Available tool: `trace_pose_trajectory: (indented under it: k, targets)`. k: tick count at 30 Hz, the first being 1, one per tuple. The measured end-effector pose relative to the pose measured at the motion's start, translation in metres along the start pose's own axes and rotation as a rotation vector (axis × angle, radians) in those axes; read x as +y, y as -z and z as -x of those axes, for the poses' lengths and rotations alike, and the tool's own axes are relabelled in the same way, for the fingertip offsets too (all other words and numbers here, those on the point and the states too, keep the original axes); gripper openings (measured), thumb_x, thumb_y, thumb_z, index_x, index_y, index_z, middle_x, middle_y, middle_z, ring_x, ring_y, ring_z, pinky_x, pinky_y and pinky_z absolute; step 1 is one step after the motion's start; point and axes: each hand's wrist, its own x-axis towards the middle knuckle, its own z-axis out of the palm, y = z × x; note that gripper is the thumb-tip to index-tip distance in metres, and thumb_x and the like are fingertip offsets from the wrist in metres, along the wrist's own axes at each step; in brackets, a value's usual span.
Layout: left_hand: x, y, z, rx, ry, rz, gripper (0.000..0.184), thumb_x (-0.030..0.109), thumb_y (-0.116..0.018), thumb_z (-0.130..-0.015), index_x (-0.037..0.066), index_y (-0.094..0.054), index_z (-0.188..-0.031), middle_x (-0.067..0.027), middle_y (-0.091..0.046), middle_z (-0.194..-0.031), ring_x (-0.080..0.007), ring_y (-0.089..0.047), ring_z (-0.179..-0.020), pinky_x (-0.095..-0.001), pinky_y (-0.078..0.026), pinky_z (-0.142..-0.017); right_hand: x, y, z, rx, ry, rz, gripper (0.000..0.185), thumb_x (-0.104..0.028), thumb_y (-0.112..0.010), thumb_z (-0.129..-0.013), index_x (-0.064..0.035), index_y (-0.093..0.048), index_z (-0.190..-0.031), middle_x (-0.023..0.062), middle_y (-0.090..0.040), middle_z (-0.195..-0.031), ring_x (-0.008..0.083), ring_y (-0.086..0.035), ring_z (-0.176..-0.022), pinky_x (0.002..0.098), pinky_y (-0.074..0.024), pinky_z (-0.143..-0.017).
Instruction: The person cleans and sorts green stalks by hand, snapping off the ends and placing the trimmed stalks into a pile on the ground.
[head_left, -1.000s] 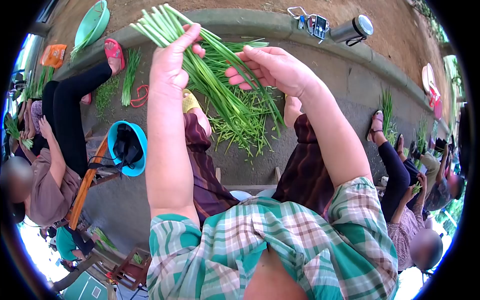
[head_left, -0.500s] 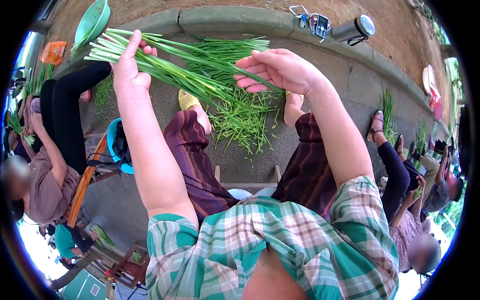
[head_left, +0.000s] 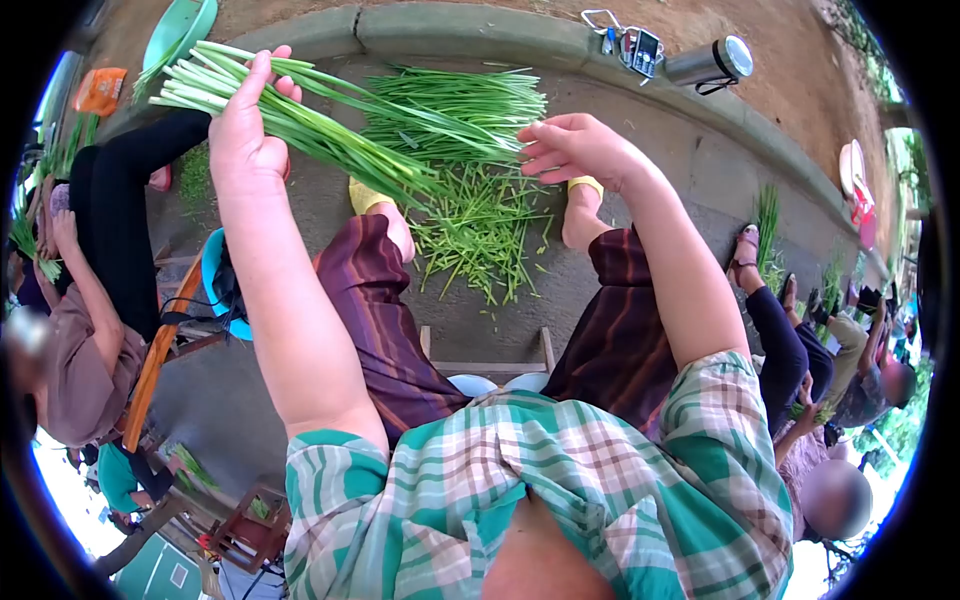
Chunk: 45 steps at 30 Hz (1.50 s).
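Observation:
My left hand (head_left: 245, 135) grips a bunch of chives (head_left: 345, 140) near its pale stem ends, thumb on top. The green tips slant down to the right, over the ground between my feet. My right hand (head_left: 575, 150) is held apart from the bunch's thick part, with fingers loosely bent and spread. Its fingertips are close to the tips of a few long stalks; whether they touch cannot be made out. Beneath lies a laid-out pile of long chives (head_left: 460, 95), and nearer me a heap of short cut pieces (head_left: 480, 235) between my yellow shoes.
A concrete curb (head_left: 450, 40) runs behind the pile, with a phone (head_left: 645, 50) and a steel flask (head_left: 710, 62) on it. A green basin (head_left: 180, 30) stands far left. A blue bucket (head_left: 212, 285) and wooden stool (head_left: 160, 370) are left. People sit on both sides.
My left hand has moved slightly up and left with the bunch. My right hand has shifted a little right and down, its fingers more bent, away from the stalks that lay across them.

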Motion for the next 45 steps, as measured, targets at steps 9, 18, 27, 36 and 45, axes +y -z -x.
trace_pose_trajectory:
  k: [9, 18, 27, 36, 45]
  targets:
    - [-0.017, -0.023, 0.021, -0.093, -0.138, -0.241, 0.024, 0.021, -0.071, -0.087, 0.002, -0.067, -0.102, -0.0103, -0.07, -0.091, -0.0105, -0.061, -0.068, -0.0236, -0.05, -0.062, 0.091, 0.017, -0.061, 0.201, -0.305, 0.341, 0.039, -0.033, -0.053, -0.096, -0.0062, -0.06, -0.124, 0.0067, -0.069, -0.105, 0.0146, -0.067, -0.089, 0.0273, -0.0541, -0.069]
    - [-0.023, -0.037, 0.05, -0.078, -0.224, -0.487, 0.025, 0.021, -0.066, -0.092, 0.001, -0.066, -0.107, -0.0035, -0.066, -0.101, -0.0096, -0.057, -0.088, -0.0255, -0.045, -0.079, 0.17, -0.006, -0.165, 0.54, 0.167, 0.723, 0.024, -0.025, -0.058, -0.082, -0.0087, -0.072, -0.092, 0.0175, -0.07, -0.089, 0.0329, -0.068, -0.085, 0.0426, -0.0547, -0.078]
    - [-0.017, -0.04, 0.061, -0.113, -0.073, -0.564, 0.022, 0.018, -0.056, -0.098, 0.0, -0.063, -0.107, -0.0088, -0.067, -0.093, -0.0172, -0.064, -0.094, -0.0343, -0.047, -0.088, 0.198, -0.016, -0.211, 0.717, 0.211, 0.879, 0.033, -0.02, -0.073, -0.077, -0.012, -0.065, -0.108, 0.0113, -0.059, -0.107, 0.0322, -0.056, -0.106, 0.0458, -0.05, -0.084]
    - [-0.018, -0.04, 0.068, -0.163, 0.127, -0.199, 0.021, 0.021, -0.06, -0.097, 0.001, -0.061, -0.104, 0.0007, -0.055, -0.073, -0.0093, -0.051, -0.066, -0.029, -0.048, -0.072, 0.188, -0.015, -0.228, 0.787, 0.065, 1.005, 0.026, -0.023, -0.071, -0.078, -0.0127, -0.063, -0.1, 0.0084, -0.058, -0.106, 0.0277, -0.053, -0.11, 0.045, -0.0465, -0.086]
    - [-0.019, -0.044, 0.067, -0.124, 0.028, -0.307, 0.019, 0.016, -0.063, -0.094, -0.001, -0.061, -0.101, -0.002, -0.055, -0.073, -0.0114, -0.051, -0.066, -0.0292, -0.046, -0.068, 0.19, 0.002, -0.213, 0.713, 0.243, 0.838, 0.019, -0.024, -0.064, -0.084, -0.0107, -0.066, -0.097, 0.0107, -0.063, -0.104, 0.0306, -0.059, -0.103, 0.0449, -0.0481, -0.085]
